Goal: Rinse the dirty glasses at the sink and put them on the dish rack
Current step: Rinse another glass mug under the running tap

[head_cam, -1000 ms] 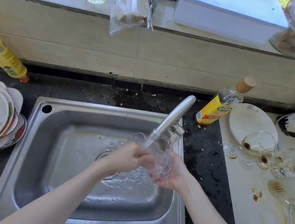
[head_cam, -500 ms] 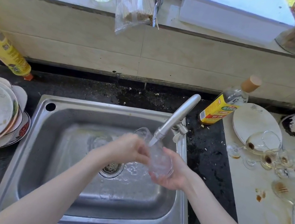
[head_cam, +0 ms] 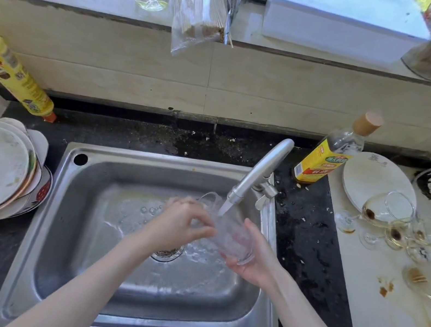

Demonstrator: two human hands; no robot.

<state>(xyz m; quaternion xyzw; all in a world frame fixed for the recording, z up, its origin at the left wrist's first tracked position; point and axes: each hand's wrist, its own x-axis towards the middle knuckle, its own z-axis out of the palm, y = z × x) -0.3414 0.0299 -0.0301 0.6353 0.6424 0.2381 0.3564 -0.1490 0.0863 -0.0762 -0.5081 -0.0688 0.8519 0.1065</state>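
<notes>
Head view, looking down on a steel sink (head_cam: 76,225): both hands hold one clear tumbler (head_cam: 232,238) under the running faucet (head_cam: 257,175), near the sink's right side. The right hand (head_cam: 252,259) cups the tumbler's base from below, fingers curled round it; the left hand (head_cam: 183,222) grips the rim side, and its fingers seem to reach inside, though water and glare blur that. Compared with a second ago, the tumbler has tipped so its mouth faces far-left and the stream now strikes its wall rather than filling it. I judge the rinse is partway through, with the glass being turned to wash all round.

Right of the sink, on the pale bench (head_cam: 382,322), stained wine glasses (head_cam: 390,211) lie waiting, unrinsed. No dish rack shows. A yellow-labelled bottle (head_cam: 331,152) stands far-right of the faucet; its print is too small to read.
</notes>
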